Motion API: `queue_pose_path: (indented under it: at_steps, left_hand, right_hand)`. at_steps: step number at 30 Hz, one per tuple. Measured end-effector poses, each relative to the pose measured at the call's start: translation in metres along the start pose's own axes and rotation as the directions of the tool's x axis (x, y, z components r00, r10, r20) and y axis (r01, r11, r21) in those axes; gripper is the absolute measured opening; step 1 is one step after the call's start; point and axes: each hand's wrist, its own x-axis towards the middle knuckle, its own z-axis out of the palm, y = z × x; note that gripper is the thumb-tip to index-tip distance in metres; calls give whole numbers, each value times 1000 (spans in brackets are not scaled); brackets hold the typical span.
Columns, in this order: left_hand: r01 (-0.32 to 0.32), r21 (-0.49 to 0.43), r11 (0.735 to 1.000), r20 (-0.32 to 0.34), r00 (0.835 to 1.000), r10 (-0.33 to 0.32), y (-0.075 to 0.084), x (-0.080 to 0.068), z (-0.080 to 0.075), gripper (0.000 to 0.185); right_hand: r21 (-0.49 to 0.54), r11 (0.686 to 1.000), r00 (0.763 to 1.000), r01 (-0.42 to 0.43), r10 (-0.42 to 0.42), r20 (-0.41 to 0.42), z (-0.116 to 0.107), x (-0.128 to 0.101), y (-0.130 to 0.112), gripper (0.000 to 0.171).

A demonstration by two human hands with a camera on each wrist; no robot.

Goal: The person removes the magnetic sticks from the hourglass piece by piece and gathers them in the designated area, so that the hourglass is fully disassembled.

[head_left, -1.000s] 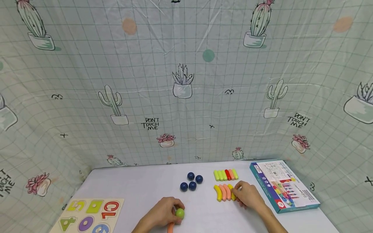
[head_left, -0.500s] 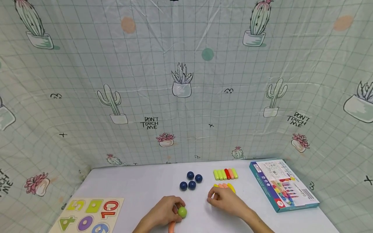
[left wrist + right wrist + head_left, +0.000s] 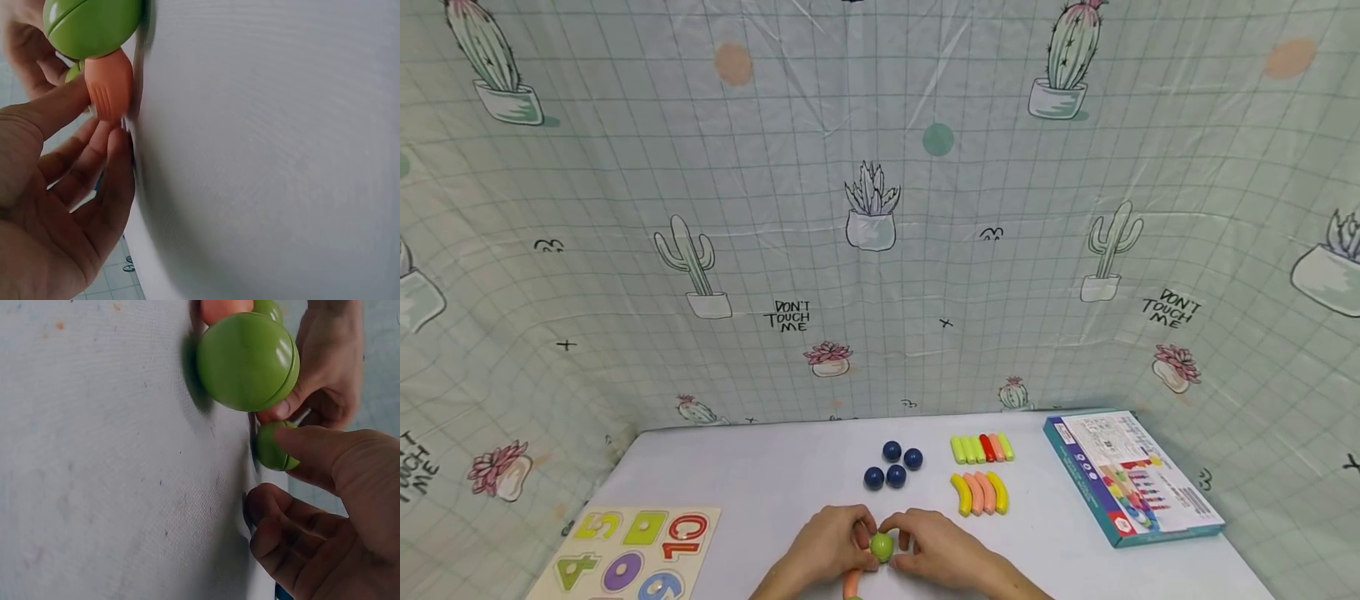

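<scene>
Near the table's front edge my hands meet at a green ball (image 3: 882, 547). My right hand (image 3: 940, 550) pinches this ball (image 3: 270, 447) between thumb and finger, its other fingers curled below. My left hand (image 3: 831, 546) grips a curved orange stick (image 3: 109, 87) between thumb and fingertips. One end of the stick touches a larger-looking green ball (image 3: 94, 25) close to the left wrist camera. That nearer ball (image 3: 247, 362) shows in the right wrist view too, with more orange (image 3: 225, 309) behind it. Whether the pieces are joined is hidden by the fingers.
Several dark blue balls (image 3: 896, 477) sit beyond the hands. Right of them lie a row of curved yellow and pink sticks (image 3: 977, 494) and a row of short green, red and pink sticks (image 3: 987, 449). A number puzzle board (image 3: 647, 533) is left, a flat box (image 3: 1135, 475) right.
My right hand has left the row of curved sticks and moved left to the green ball, which it now pinches. My left hand has shifted slightly right with the orange stick.
</scene>
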Motion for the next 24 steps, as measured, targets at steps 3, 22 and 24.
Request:
queue_pose_path:
  at_steps: [3,22,24]
  left_hand:
    - [25,24,999,21,999,-25,1,-2,0,28]
    - [50,6,999,61,997,-50,2,-8,-2,23]
    - [53,9,999,68,996,-53,3,-9,-3,23]
  right_hand:
    - [3,1000,1000,-15,15,0,1,2,-2,28]
    - [-41,997,970,-71,59,-237,-1,25,13,33]
    - [-37,997,968,-70,59,-244,-1,28,14,35]
